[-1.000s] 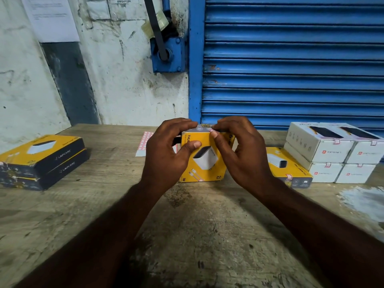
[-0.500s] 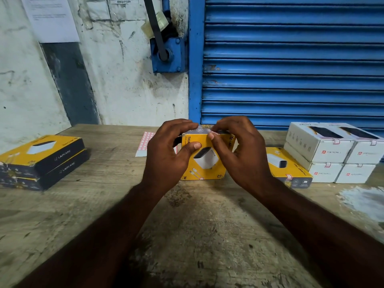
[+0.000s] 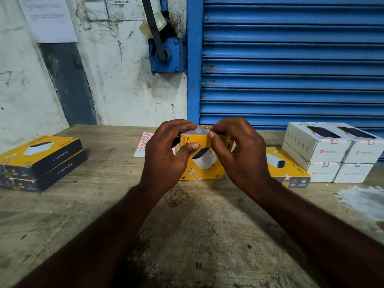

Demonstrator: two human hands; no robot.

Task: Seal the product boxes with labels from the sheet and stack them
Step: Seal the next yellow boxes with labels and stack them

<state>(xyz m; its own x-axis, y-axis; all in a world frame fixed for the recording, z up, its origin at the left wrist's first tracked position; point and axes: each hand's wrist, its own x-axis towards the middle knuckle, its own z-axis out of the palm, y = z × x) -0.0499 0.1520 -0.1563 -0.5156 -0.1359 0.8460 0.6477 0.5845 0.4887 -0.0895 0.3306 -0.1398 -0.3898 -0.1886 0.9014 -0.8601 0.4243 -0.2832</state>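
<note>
Hands: my left hand [image 3: 166, 156] and right hand [image 3: 239, 154] both grip the yellow box [image 3: 204, 163], upright on the surface [image 3: 197, 225]; thumbs on its front.

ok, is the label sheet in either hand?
No, the label sheet lies on the table behind the left hand, which grips the yellow box.

"LAPCARE": side of both stacked boxes [image 3: 62, 161], left edge of table [image 3: 187, 235]. Yellow box [image 3: 204, 163]: "THU…", "1M". White boxes [image 3: 324, 151]: red logo text blurred.

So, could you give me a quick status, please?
Left hand and right hand gripping yellow box. Box upright on table. Label sheet behind; nothing blocking.
</note>
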